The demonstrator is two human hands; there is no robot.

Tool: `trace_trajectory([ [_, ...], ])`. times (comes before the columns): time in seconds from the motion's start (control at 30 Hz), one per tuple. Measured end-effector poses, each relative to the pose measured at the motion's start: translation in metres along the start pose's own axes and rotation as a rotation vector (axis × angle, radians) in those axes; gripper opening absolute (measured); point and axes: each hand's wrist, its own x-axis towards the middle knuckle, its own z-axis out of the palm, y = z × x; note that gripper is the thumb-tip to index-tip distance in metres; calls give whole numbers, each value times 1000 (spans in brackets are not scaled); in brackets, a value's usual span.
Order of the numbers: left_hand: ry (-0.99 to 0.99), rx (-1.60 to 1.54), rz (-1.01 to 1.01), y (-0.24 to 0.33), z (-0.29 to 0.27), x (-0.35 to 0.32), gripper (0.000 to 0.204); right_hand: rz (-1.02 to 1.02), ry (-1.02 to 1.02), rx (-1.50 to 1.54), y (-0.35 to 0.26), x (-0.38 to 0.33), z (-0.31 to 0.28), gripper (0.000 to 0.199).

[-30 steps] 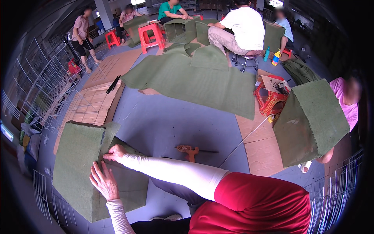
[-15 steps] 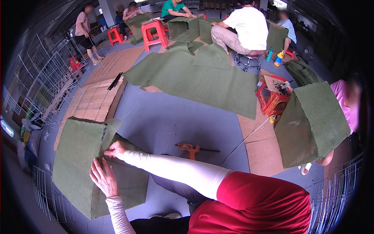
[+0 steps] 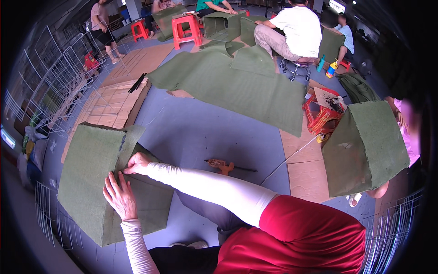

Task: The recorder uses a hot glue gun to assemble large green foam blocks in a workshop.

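Observation:
A box-shaped form covered in green felt-like cloth [image 3: 86, 169] stands at my left, with a dark glue-like streak along its upper seam. My left hand [image 3: 121, 196] lies against its side, fingers stretched out along the corner edge. Just above those fingertips, my right hand [image 3: 138, 163] pinches the edge of a cloth flap at the same seam. The right arm, in a white sleeve, reaches across in front of me. An orange glue gun [image 3: 223, 166] with a black stick in its back lies on the floor beyond that arm.
A large green cloth sheet [image 3: 228, 89] spreads over the floor ahead. Wire frames [image 3: 54, 86] stand at left, near cardboard [image 3: 107, 105] with black sticks. At right are a red stool [image 3: 323, 114], a cord and another covered box [image 3: 365, 148]. Several people work around.
The view has tilted and shifted slightly, so the scene sits a little differently. Both hands keep nearly the same place on the seam; the box and glue gun stay put.

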Motion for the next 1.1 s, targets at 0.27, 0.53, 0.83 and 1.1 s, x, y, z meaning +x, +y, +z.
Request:
trace_trajectory([
  [0.27,18,1,1,1,2,0,48,-3,17,44,-1,6,11,31],
  [0.53,19,7,-6,0,1,0,48,-9,-18,57,3,12,14,28],
  [0.83,7,3,-8,4,-1,2,45,-27,-21,162,5,11,13,28],
  [1.1,55,27,-22,2,-15,0,49,72,0,137,-16,-6,16,31],
])
